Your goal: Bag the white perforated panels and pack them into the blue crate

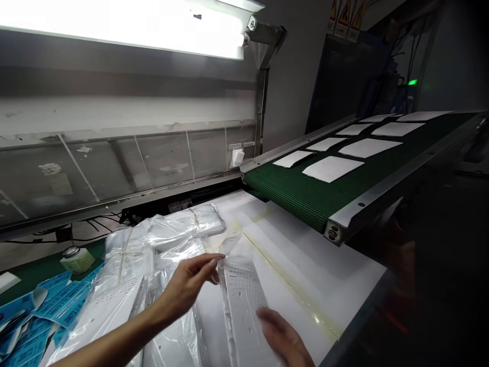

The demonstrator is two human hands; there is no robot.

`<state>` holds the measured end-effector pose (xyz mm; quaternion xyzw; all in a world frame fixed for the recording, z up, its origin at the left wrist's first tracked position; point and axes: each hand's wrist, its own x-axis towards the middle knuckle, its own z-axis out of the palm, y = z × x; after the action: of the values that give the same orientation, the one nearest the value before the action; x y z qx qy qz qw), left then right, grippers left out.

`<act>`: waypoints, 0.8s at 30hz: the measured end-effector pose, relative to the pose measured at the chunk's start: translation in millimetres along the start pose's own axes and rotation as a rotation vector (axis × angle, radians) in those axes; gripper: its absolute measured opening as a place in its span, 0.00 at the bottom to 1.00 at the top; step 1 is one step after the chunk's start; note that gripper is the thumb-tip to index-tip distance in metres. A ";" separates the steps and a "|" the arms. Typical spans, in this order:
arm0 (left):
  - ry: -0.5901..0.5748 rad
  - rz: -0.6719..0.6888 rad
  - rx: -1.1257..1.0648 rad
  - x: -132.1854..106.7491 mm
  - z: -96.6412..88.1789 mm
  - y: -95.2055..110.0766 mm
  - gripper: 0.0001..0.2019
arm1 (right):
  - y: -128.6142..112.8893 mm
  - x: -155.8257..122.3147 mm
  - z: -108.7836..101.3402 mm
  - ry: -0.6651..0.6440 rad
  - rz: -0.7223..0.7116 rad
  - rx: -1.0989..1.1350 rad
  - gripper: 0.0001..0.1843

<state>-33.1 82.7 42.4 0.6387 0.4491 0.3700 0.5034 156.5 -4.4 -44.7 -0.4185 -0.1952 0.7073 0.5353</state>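
Observation:
My left hand (191, 280) pinches the upper left edge of a clear plastic bag (231, 244) near its mouth. Inside the bag lies a white printed sheet or thin stack of sheets (244, 300) with rows of small marks and holes. On its right side, my right hand (284, 334) grips the bagged sheets, its fingertips at the edge and its palm partly cut off by the frame. Beside my left forearm, more bagged printed sheets (112, 311) lie on the white table. Behind my left hand are bundles of clear plastic bags (185, 227) tied with string.
A green conveyor belt (301, 188) with several white flat pieces (334, 169) rises at the right, its metal rail end (338, 229) overhanging the table (324, 260). At left are blue printed sheets (61, 306) and a small lidded jar (77, 260). A bright lamp (126, 25) hangs above.

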 end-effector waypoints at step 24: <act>-0.416 0.014 0.060 31.4 18.0 -28.3 0.16 | -60.7 40.8 -9.8 -0.032 -0.519 -0.696 0.22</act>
<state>-12.1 109.4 11.5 0.7191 0.3420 0.2203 0.5634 197.2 52.8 -22.0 -0.4998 -0.5291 0.4477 0.5194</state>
